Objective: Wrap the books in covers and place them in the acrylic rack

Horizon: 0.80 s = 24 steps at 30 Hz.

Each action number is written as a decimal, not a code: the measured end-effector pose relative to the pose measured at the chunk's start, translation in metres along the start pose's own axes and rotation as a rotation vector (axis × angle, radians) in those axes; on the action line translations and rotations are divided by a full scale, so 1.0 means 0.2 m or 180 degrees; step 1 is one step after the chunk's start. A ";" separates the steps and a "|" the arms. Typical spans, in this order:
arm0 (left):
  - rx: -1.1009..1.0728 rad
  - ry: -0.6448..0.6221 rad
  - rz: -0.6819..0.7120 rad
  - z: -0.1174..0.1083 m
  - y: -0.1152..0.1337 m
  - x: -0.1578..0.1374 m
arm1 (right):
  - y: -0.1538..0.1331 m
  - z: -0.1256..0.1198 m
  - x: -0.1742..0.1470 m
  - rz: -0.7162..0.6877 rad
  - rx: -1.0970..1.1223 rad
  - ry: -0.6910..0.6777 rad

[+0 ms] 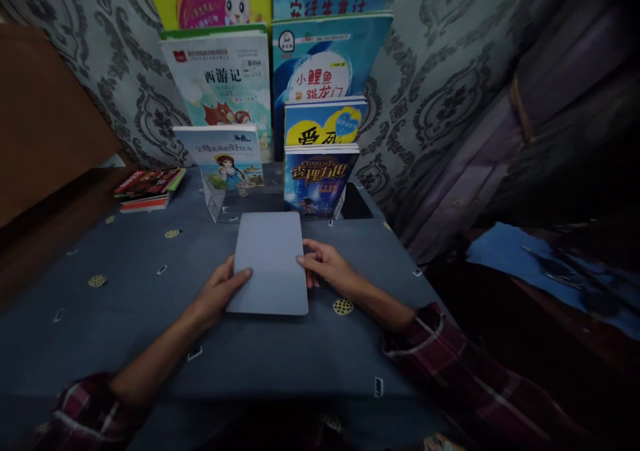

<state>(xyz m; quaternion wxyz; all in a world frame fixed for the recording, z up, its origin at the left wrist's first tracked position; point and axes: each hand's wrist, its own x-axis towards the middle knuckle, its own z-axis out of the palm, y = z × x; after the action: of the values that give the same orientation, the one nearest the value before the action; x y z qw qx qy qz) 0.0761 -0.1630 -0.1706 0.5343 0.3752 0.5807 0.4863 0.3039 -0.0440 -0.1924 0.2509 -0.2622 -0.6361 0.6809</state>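
A plain pale grey, book-sized flat panel [269,261] with rounded corners is between my two hands, above the tablecloth. Nothing printed shows on its face, and whether it is a book's cover or a board I cannot tell. My left hand [223,287] grips its left edge, thumb flat on the face and fingers hidden behind. At the right edge, my right hand [325,264] pinches it with the thumb and bent fingers. Just beyond the panel stand a dark blue book [320,181] and a book with a girl on its cover [227,164], propped on a white stand [214,201].
Taller picture books stand behind, among them a pale one [220,71] and a teal one [330,57]. A small stack of books [150,184] lies at the left, and a dark flat object [356,201] at the right. Patterned curtain [430,84] hangs behind the table [125,324].
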 end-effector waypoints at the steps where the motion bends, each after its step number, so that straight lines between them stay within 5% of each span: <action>1: 0.0215 -0.0050 0.0076 -0.02 -0.01 0.01 | 0.01 0.00 0.00 0.0104 -0.0005 0.0013; 6: 0.1890 -0.0319 0.0197 -0.14 -0.01 0.03 | 0.03 -0.02 0.00 0.0535 -0.0111 -0.0031; 12: 0.4180 0.0290 0.1307 -0.16 0.02 0.11 | 0.01 0.00 -0.01 0.0769 -0.0398 0.0011; 24: 0.4569 -0.0392 0.1533 -0.13 -0.03 0.26 | -0.01 0.03 -0.02 0.0798 -0.0655 0.0111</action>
<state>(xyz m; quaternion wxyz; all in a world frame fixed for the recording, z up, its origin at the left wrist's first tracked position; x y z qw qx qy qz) 0.0425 -0.1193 -0.1906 0.0696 0.7737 0.6258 0.0705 0.3027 -0.0504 -0.1909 0.1468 -0.3757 -0.6603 0.6335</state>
